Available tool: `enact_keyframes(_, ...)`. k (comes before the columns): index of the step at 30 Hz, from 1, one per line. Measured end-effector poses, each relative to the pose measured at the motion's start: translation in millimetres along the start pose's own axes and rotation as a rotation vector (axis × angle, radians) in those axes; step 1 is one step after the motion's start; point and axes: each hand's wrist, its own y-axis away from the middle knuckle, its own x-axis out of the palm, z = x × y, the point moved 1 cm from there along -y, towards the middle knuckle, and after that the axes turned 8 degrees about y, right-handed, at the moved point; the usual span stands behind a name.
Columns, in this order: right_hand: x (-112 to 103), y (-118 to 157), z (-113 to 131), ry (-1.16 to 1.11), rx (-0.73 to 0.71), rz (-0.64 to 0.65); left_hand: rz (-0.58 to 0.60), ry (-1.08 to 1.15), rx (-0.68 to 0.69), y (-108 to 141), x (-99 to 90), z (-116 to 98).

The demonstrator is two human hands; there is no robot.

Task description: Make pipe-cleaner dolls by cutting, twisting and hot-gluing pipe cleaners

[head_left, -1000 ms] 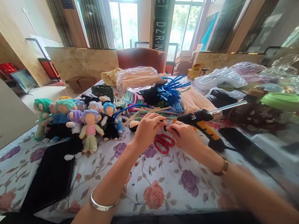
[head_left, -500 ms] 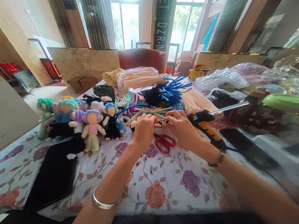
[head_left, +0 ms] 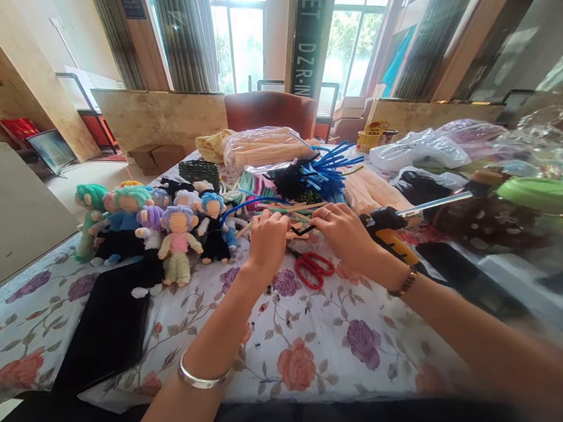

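Observation:
Between my two hands is a short black pipe cleaner point(head_left: 304, 229), bent in a zigzag. My left hand point(head_left: 267, 242) is closed on its left end. The fingers of my right hand point(head_left: 343, 234) pinch the other end. Just below them lie scissors point(head_left: 314, 269) with red handles. Beige, green and blue pipe cleaners point(head_left: 294, 207) lie loose behind my hands, and a light peach piece point(head_left: 297, 236) shows partly beneath them. A black and yellow glue gun point(head_left: 393, 239) with a clear glue stick rests right beside my right hand.
Several pipe-cleaner dolls point(head_left: 176, 243) stand at the left, behind a black tablet-like slab point(head_left: 103, 326). Bundles of blue pipe cleaners point(head_left: 333, 169) and wrapped beige ones point(head_left: 268, 148) lie at the back. To the right are a dark phone point(head_left: 461, 273), a green-lidded jar point(head_left: 539, 192) and plastic bags point(head_left: 419, 148).
My hands have drawn slightly apart, the right one moving a little rightward. More of the black pipe cleaner's zigzag now shows between them. The view has shifted slightly.

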Motion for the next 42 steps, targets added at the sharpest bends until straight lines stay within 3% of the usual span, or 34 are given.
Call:
enact_keyframes(5, -2.5, 4.0, 7.5, -0.111, 0.252, 0.186, -0.021, -0.058, -0.064, -1.4, 0.6, 6.9)
enact_keyframes(9, 3.7, 13.4, 20.7, -0.225, 0.152, 0.317, -0.043, -0.101, -0.071, -1.1, 3.1, 10.6)
enact_keyframes(12, 9.2, 19.7, 28.5, -0.222, 0.06, 0.334, -0.051, -0.122, -0.079, -0.8, 3.2, 11.3)
enact_keyframes(17, 6.3, 18.5, 25.1, -0.289, 0.162, 0.342, -0.038, -0.169, -0.107, -0.6, 0.0, 8.7)
enact_keyframes(21, 4.7, 18.1, 12.4, -0.682, 0.321, 0.668, -0.017, -0.215, -0.153, -0.3, 0.2, 6.6)
enact_keyframes(23, 8.4, 22.1, 9.7, -0.957, 0.453, 0.767, -0.022, -0.228, -0.161, -0.1, 2.2, 6.0)
enact_keyframes(26, 16.1, 29.3, 14.2, -1.406, 0.616, 0.684, -0.016, -0.227, -0.154, -0.2, 6.1, 5.5)
enact_keyframes(28, 19.3, 32.3, 19.9, -1.58, 0.678, 0.613, -0.008, -0.215, -0.144, -0.4, 8.3, 5.2)
enact_keyframes(32, 17.4, 32.3, 26.8, -1.654, 0.78, 0.557, -0.011, -0.188, -0.114, -0.1, 10.8, 4.2)
enact_keyframes(42, 13.0, 29.3, 31.3, -1.726, 0.774, 0.502, -0.051, -0.187, -0.026, 2.5, 13.6, 2.1)
